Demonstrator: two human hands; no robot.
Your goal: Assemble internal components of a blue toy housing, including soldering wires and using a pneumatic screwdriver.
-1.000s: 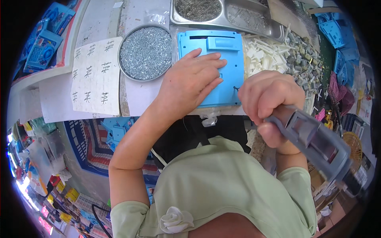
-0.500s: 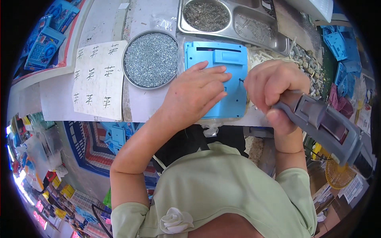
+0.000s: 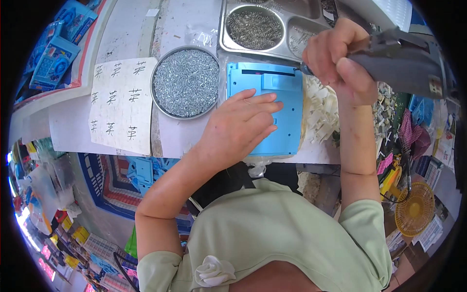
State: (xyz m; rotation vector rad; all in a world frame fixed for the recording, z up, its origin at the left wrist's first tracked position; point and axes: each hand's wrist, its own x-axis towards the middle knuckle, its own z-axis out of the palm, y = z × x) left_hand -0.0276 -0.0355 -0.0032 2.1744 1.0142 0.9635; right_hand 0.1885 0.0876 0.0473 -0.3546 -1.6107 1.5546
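Note:
A light blue plastic casing (image 3: 284, 131) with small holes and a long slot lies flat on the table. My left hand (image 3: 243, 119) rests on its left part, fingers stretched out and holding nothing. Wrapped around a grey electric screwdriver (image 3: 401, 61), my right hand (image 3: 335, 53) is at the casing's far right corner. The tool lies nearly level, its tip pointing left at that corner; whether it touches a screw there I cannot tell. To the left of the casing stands a round metal dish (image 3: 185, 82) full of small silver screws.
Behind the casing is a steel tray (image 3: 226, 41) with small metal parts. White plastic pieces (image 3: 323, 114) lie in a heap to the right. A handwritten sheet (image 3: 119, 107) lies at the left. Blue parts fill a basket (image 3: 95, 182) below the table; a yellow fan (image 3: 414, 209) stands at right.
My right hand has moved away from me with the screwdriver, from the casing's right middle to its far right corner. The tool is now more level. My left hand has stayed on the casing.

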